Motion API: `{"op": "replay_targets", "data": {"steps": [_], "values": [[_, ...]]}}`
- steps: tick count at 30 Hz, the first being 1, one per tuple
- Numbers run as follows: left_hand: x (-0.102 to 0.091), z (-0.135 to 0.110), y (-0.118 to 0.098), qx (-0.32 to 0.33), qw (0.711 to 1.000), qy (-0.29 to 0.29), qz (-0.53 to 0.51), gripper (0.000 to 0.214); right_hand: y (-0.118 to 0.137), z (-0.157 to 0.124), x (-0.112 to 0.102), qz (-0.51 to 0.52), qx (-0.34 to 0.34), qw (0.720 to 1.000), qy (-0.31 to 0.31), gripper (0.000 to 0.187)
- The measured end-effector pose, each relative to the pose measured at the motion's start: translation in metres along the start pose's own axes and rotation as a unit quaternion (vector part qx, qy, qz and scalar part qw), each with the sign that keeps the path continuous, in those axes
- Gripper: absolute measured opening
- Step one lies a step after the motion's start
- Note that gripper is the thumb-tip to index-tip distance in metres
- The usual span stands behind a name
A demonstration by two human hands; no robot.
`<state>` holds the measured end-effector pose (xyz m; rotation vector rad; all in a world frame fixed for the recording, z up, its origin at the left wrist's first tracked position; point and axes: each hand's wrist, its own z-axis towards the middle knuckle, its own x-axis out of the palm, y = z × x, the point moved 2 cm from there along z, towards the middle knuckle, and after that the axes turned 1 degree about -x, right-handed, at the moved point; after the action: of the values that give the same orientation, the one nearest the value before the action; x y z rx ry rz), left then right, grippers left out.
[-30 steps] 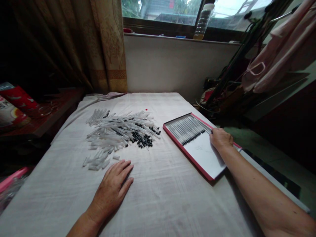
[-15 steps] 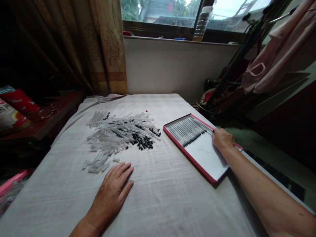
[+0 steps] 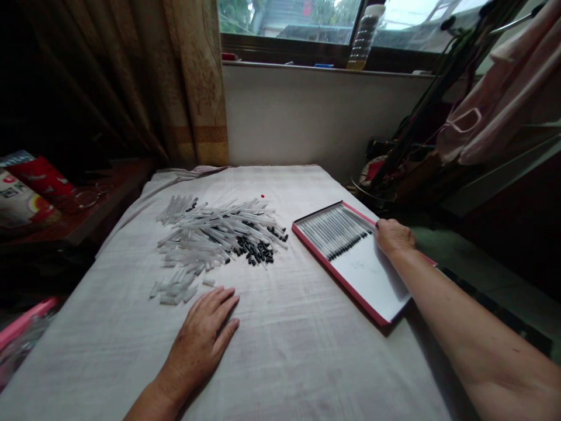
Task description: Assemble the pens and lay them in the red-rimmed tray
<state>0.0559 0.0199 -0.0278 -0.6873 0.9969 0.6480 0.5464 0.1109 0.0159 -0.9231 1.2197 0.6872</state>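
My left hand (image 3: 205,327) lies palm down on the cloth, fingers stretched out, just below a heap of clear plastic pen parts (image 3: 214,228). Small black caps (image 3: 258,251) are gathered at the heap's right side, and short clear pieces (image 3: 175,289) lie at its near left. On the right is a shallow box (image 3: 342,282) with a red rim and white bottom. A row of clear pens (image 3: 339,231) with black ends fills its far part. My right hand (image 3: 394,237) is closed over the box's right rim; its fingertips are partly hidden.
A pale checked cloth (image 3: 280,362) covers the table. One tiny red piece (image 3: 262,196) lies beyond the heap. To the left stands a dark wooden surface (image 3: 100,204) with packets, and a pink-edged container (image 3: 26,321) is lower down. A plastic bottle (image 3: 366,38) stands on the windowsill.
The view has shifted slightly, so everything sits a little differently in the picture. Both hands keep nearly the same places, the right one still at the box's rim.
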Motion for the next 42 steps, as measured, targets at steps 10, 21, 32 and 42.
{"op": "replay_targets", "data": {"steps": [10, 21, 32, 42], "values": [[-0.002, 0.0, -0.001, 0.004, 1.0, -0.003, 0.001, 0.037, 0.001, 0.008, 0.001, 0.067, 0.021, 0.996, 0.049, 0.035], [-0.002, 0.001, -0.001, -0.005, 1.0, 0.006, -0.001, 0.037, -0.002, 0.007, 0.001, 0.002, 0.017, 0.999, 0.046, 0.037], [-0.001, 0.0, 0.0, -0.005, 1.0, 0.009, -0.003, 0.037, -0.01, 0.022, 0.011, 0.027, -0.031, 0.996, 0.075, 0.034], [-0.003, 0.002, -0.001, 0.003, 1.0, 0.018, 0.012, 0.04, 0.003, 0.016, 0.006, 0.053, -0.01, 0.997, 0.05, 0.039]]}}
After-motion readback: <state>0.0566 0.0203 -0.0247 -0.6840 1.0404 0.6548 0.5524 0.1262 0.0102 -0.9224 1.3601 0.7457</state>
